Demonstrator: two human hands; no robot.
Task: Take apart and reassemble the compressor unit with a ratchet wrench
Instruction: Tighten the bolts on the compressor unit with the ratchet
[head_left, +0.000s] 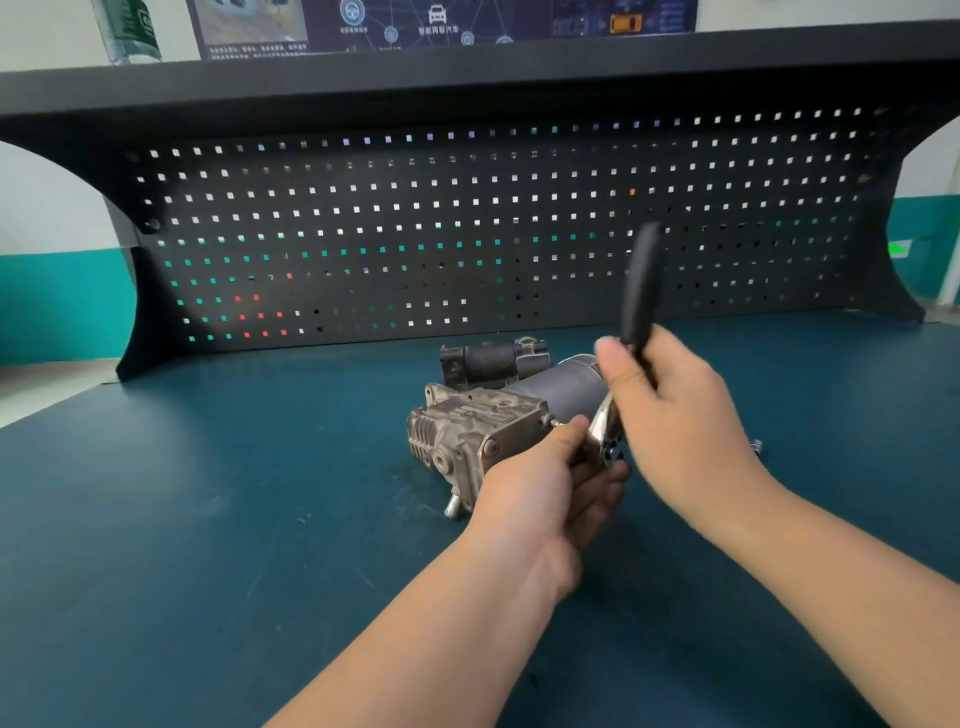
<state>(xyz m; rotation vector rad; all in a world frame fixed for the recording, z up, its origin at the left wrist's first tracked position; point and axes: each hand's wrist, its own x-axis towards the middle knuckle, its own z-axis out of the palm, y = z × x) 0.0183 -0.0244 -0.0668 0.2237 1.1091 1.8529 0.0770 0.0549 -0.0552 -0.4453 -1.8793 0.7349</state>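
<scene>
The compressor unit (483, 421) lies on the blue-green bench mat (208, 519), a grey metal block with a dark cylindrical motor behind it. My right hand (670, 410) grips the ratchet wrench (641, 291) by its black handle, which points up; the chrome head sits low beside the block. My left hand (550, 473) pinches the socket end of the wrench against a bolt on the compressor's right side. The wrench head is partly hidden by my fingers.
A black pegboard back panel (467, 234) with a shelf above closes the far side of the bench. A small metal part (757, 446) lies on the mat to the right of my right wrist.
</scene>
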